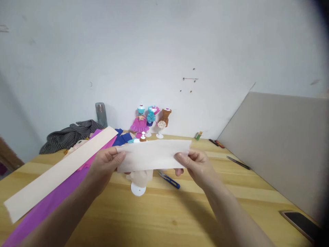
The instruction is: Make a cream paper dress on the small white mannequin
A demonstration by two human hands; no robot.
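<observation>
Pinching a pale rectangular paper-like strip (151, 156) closed-fingered, with left hand (108, 160) at nine o'clock, right hand (196, 163) at three; apparently spreading flat, next calling for even tension.

The left forearm (64, 209) and right forearm (228, 207), both bare, come up from the lower edge and slant inward. The left hand (102, 164) pinches, its thumb (119, 158) pointing inward on the near side and its fingers (108, 152) curled behind; the right hand (199, 166) mirrors it (a fingertip (179, 172) peeks out below the thumb), well apart at much the same height.
</observation>
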